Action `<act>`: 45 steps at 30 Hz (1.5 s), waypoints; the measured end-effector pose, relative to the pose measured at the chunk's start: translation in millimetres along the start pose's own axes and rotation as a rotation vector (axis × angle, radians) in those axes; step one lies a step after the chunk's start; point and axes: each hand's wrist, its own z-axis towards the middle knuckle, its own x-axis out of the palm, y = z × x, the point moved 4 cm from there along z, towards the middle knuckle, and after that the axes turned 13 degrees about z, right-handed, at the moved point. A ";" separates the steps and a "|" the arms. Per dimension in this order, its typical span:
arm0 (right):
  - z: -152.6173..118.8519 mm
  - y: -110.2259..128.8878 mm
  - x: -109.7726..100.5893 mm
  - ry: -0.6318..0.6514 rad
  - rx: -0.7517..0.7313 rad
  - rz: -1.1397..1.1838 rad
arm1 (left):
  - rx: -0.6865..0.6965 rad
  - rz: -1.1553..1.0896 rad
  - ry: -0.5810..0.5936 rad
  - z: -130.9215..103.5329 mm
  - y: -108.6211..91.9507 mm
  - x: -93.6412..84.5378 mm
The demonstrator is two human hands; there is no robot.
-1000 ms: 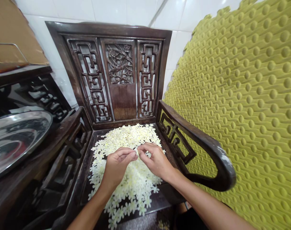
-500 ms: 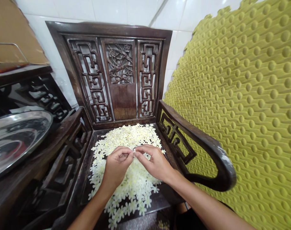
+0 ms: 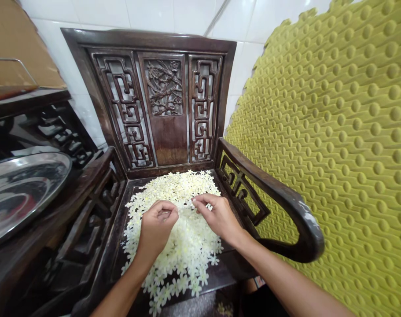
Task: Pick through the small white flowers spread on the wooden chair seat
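Observation:
White star-shaped flowers (image 3: pixel 183 259) lie in a thick spread over the seat of a dark carved wooden chair (image 3: pixel 169 136), some hanging past its front edge. Above them, my left hand (image 3: pixel 160 220) is closed, thumb against curled fingers; whatever it pinches is hidden or too small to name. To its right, my right hand (image 3: pixel 216 215) pinches a tiny whitish thing at its fingertips, too small to make out. A gap separates the two hands, and flowers show between them.
Armrests flank the seat, the right one (image 3: pixel 276 193) curving forward. A shiny metal tray (image 3: pixel 60 176) is at the left. Behind the right armrest stands a yellow-green bumpy mat (image 3: pixel 339 132). White tiles (image 3: pixel 150 13) and cardboard (image 3: pixel 18 39) are at the back.
My hands, which met at the fingertips, have moved apart: the left slightly left, the right slightly right and up. Both remain pinched.

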 end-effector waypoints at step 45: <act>-6.6 2.5 14.1 0.088 -0.005 0.019 | -0.262 -0.266 0.239 -8.2 1.5 13.8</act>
